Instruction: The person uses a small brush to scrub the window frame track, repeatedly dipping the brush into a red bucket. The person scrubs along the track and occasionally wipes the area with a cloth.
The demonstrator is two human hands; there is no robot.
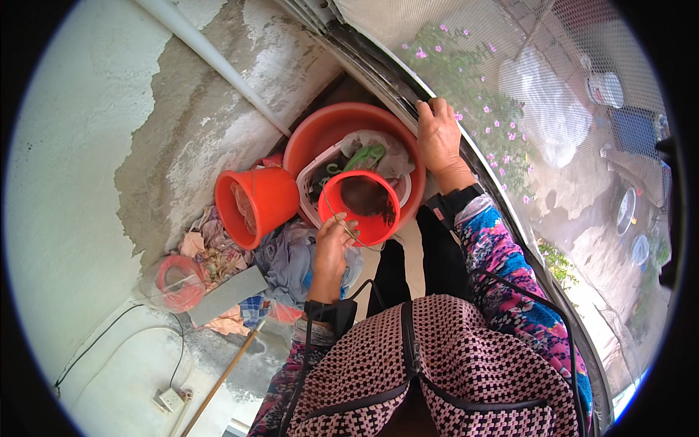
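My left hand (331, 248) grips the thin wire handle (331, 203) of a small red plastic bucket (377, 232). Dark matter covers part of the bucket's bottom and one inner side; I cannot tell what it is. Behind that bucket, a white plastic basket (307, 176) sits inside a large reddish basin (322, 123). A green plastic item (367, 157) and a crumpled pale plastic bag (401, 161) lie in the basket. My right hand (439, 136) rests with bent fingers on the dark window frame (377, 54), beside the mesh screen (464, 43).
Left of the basin, another red bucket (278, 194) lies tilted on piled cloths (224, 240). Nearby are a grey ribbed panel (229, 295), a clear bag with something pink (180, 281), a wooden stick (226, 374) and a socket box (171, 400). A white pipe (218, 63) crosses the peeling wall.
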